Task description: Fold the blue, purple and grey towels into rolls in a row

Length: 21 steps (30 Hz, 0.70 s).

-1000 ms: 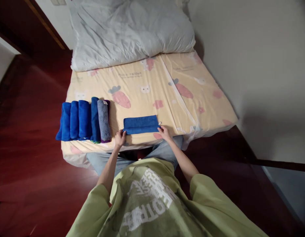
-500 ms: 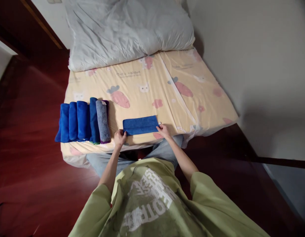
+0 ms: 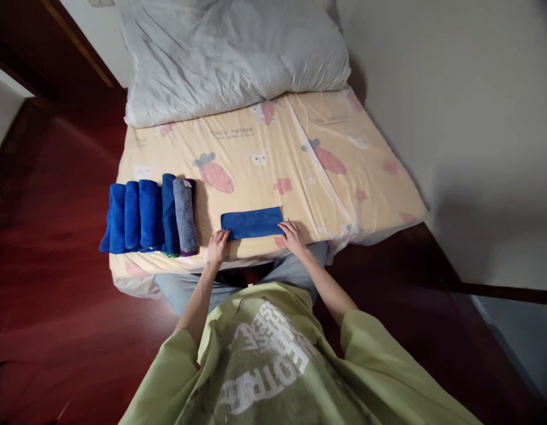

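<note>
- The bed (image 3: 264, 159) fills the middle of the view; its cream sheet, printed with pink carrots and small animals, carries everything here.
- A big grey pillow (image 3: 229, 53) lies across the far edge of the bed, covering most of its width.
- A row of rolled towels (image 3: 151, 216) sits at the near left corner of the bed, side by side and touching: four blue rolls, then a grey one (image 3: 185, 215) at the right end with a purple edge showing under it. Each roll runs from the near edge toward the far one.
- A blue towel (image 3: 252, 222) lies folded into a long flat band close to the near edge, about midway along it and a little apart from the rolls. It runs parallel to that edge; its surface is smooth and plain dark blue.
- The left hand (image 3: 218, 247) rests palm down at the band's left end, fingers (image 3: 223, 236) together and flat on the near corner of the cloth.
- The right hand (image 3: 292, 236) rests at the band's right end, fingers slightly spread and pressing the near right corner down.
</note>
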Available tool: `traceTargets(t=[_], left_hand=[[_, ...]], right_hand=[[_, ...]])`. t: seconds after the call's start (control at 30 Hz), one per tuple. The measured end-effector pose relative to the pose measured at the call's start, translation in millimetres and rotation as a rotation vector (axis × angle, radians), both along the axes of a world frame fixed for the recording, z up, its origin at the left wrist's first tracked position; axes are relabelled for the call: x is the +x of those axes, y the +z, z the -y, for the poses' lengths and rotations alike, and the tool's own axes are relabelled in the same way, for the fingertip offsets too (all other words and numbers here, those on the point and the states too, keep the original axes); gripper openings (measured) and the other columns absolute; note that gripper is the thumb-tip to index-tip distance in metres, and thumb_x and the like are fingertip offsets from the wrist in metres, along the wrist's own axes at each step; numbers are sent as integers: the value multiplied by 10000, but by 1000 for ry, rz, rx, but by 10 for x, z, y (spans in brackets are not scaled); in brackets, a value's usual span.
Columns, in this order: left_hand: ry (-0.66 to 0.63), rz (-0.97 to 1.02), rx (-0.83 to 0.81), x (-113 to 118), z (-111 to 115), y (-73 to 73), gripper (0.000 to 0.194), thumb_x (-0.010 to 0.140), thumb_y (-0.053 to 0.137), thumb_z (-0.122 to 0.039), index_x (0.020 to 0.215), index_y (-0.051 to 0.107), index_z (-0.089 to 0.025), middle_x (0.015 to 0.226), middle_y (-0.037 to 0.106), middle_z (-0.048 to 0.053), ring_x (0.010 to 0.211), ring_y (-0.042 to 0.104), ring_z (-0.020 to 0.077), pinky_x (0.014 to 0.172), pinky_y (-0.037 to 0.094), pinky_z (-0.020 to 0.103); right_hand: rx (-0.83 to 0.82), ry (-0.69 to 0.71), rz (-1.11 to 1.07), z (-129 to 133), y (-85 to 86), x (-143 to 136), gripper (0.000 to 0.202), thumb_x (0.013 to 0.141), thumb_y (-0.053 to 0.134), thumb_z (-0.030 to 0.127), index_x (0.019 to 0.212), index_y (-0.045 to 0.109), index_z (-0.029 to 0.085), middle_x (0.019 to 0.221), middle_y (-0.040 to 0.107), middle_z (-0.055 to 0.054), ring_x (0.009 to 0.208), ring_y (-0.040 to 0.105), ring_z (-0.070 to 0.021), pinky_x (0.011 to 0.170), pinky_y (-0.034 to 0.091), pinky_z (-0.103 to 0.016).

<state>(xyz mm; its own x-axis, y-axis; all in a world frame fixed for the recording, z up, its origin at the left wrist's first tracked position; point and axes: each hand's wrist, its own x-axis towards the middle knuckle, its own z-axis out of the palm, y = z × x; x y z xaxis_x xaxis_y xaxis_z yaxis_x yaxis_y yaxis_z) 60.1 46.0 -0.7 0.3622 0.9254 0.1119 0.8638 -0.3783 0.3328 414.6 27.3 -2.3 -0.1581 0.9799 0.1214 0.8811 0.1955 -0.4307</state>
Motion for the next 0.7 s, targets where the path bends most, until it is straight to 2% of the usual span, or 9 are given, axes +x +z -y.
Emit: traceTargets(t=[0.13,0.23,0.3,0.47,0.57,0.7], left_hand=[[-44,-51,-5,-62,-71,50,450,908,496,-138,1340,622,-155,1296,668,167,1239,569,320,1005,464,448],[-124,-40,-23,-161,28,43,446,905,494,-128,1329,627,-164,1259,675,168,1217,579,314,993,478,445],[-133,3,-42,-204,124,8,450,898,488,-119,1323,629,-170,1257,671,164,1212,579,304,992,491,443],[-26,184,-99,-202,177,-62,461,859,460,-103,1273,645,-182,1217,673,132,1197,576,279,1064,479,440],[45,266,-159,-190,73,-50,407,896,461,-164,1261,639,-188,1175,683,127,1168,595,275,1055,496,429],[199,289,-220,-145,-109,-23,380,966,458,-285,1302,593,-169,1170,688,147,1128,634,288,1021,512,429]], right_hand=[[-24,7,-26,-58,38,15,502,867,495,51,1309,685,193,1303,675,-108,1230,581,-271,1085,479,-449],[-44,100,-80,26,58,104,490,858,491,43,1270,703,203,1238,695,-94,1186,597,-248,1087,493,-424],[-68,122,-149,105,49,146,505,847,482,36,1265,700,216,1238,691,-79,1168,611,-224,1079,505,-397],[-147,35,-332,129,-17,151,486,837,469,51,1236,697,211,1239,692,-80,1153,643,-196,1058,517,-362],[-221,-18,-410,9,-70,169,373,878,524,164,1212,689,191,1170,721,-91,1087,670,-210,1010,535,-371],[-290,-120,-437,-201,-134,198,364,905,574,330,1220,664,172,980,742,-82,882,681,-206,867,564,-341]])
